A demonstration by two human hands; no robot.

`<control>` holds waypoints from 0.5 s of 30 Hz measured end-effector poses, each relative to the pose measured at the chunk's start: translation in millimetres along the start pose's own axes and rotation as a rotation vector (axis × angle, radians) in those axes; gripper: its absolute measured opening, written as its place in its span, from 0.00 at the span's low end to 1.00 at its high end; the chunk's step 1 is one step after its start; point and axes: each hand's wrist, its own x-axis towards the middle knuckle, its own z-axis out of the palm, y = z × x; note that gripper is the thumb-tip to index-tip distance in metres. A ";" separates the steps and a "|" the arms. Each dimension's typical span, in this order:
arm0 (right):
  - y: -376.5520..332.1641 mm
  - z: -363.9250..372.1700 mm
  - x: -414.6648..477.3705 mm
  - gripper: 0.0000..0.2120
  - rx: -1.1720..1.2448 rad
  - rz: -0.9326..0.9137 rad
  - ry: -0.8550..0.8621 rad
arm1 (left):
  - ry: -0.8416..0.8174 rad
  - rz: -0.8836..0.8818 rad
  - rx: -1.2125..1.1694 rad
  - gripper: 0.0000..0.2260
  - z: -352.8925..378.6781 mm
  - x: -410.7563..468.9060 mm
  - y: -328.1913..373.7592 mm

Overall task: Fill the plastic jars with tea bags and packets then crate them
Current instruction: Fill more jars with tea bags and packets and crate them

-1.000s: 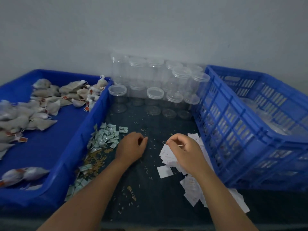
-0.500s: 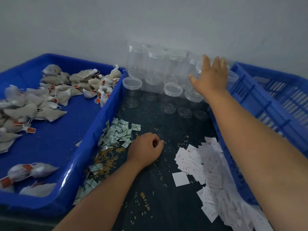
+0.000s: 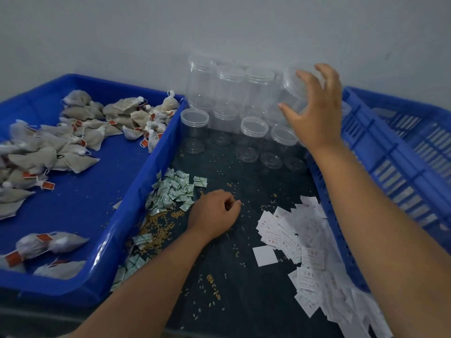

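Observation: the right hand (image 3: 314, 111) has left the white paper slips (image 3: 292, 230), where it lay a second ago, and has gone to the back row. Half a second ago its fingers were flat against the jar stack (image 3: 229, 93). They are now curled round a clear jar (image 3: 291, 91), which is raised off the stack and tilted.

The left hand (image 3: 214, 215) has not moved. It rests on the surface (image 3: 231, 276) with curled fingers, and whether it pinches anything cannot be told. The green packets (image 3: 175, 191) lie just beside it on its outer side, among loose grains (image 3: 156, 223). The tea bags (image 3: 80, 135) sit further out in the blue tray (image 3: 131, 215). The blue crate (image 3: 380, 152) stands just outside the right forearm.

Assessment: one container has been drawn for filling. Filling has not begun, as the held jar appears empty. Whether its lid is on cannot be confirmed. Contents remain within the left hand's reach.
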 end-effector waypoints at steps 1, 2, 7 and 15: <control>-9.0 -8.1 -12.1 0.30 0.063 0.009 0.008 | 0.001 0.000 -0.001 0.16 -0.3 0.1 0.5; -18.6 -15.8 -28.0 0.31 0.124 0.025 -0.017 | -0.001 -0.002 0.001 0.16 -0.6 0.2 0.6; -60.0 -44.8 -148.7 0.36 0.347 0.126 -0.269 | -0.023 0.004 0.031 0.13 -0.5 0.8 -1.6; -75.2 -33.1 -244.6 0.32 0.583 0.346 -0.187 | -0.054 0.018 0.029 0.17 -2.2 1.3 1.3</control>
